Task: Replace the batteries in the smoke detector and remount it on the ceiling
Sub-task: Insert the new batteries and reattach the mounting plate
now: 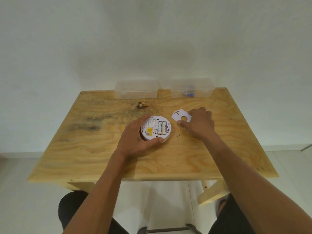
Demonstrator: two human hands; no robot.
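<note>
A round white smoke detector (pixel 156 130) lies back-side up near the middle of the wooden table (pixel 101 154). Two batteries (pixel 161 127) sit side by side in its open compartment, beside a yellow label. My left hand (pixel 136 137) wraps around the detector's left and front rim, thumb at its near edge. To the right lies the flat white mounting plate (pixel 180 116) with a round hole. My right hand (pixel 199 123) pinches that plate's right edge between thumb and fingers.
Two clear plastic boxes stand at the table's far edge against the wall: the left box (pixel 136 89) looks empty, the right box (pixel 191 89) holds small blue items. Tiny dark specks (pixel 178 135) lie beside the detector. My knees show under the near table edge.
</note>
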